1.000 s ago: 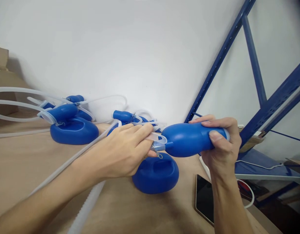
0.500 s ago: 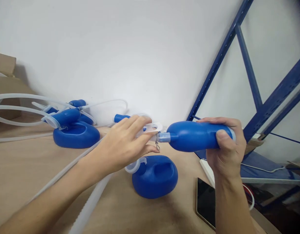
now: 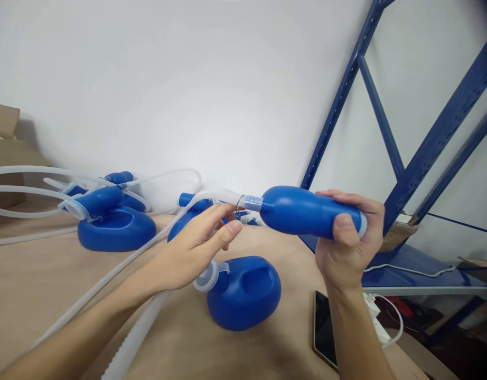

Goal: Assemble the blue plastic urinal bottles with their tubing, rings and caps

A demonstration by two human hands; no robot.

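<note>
My right hand [image 3: 352,235] is wrapped round a blue bulb-shaped plastic piece [image 3: 299,208] with a whitish rim, lifted above the table. From its narrow end a clear connector [image 3: 253,203] runs into a milky flexible tube [image 3: 206,196]. Round the tube by the connector hangs a thin metal wire clamp [image 3: 239,207]. My left hand [image 3: 199,237] is just under the tube, fingers apart, the index fingertip at the clamp. Below it, a blue plastic jug [image 3: 245,293] with a translucent cap lies on the table.
More blue jugs [image 3: 116,228] and coiled tubes stand at the left by a cardboard box [image 3: 3,120]. A smartphone [image 3: 325,327] lies near my right forearm. Blue metal shelving [image 3: 380,113] rises at the right, with a white power strip [image 3: 376,316] beside the table.
My left hand has let go of the tube end and dropped slightly, its thumb now away from the wire clamp. The view has shifted a little; my right hand keeps its hold.
</note>
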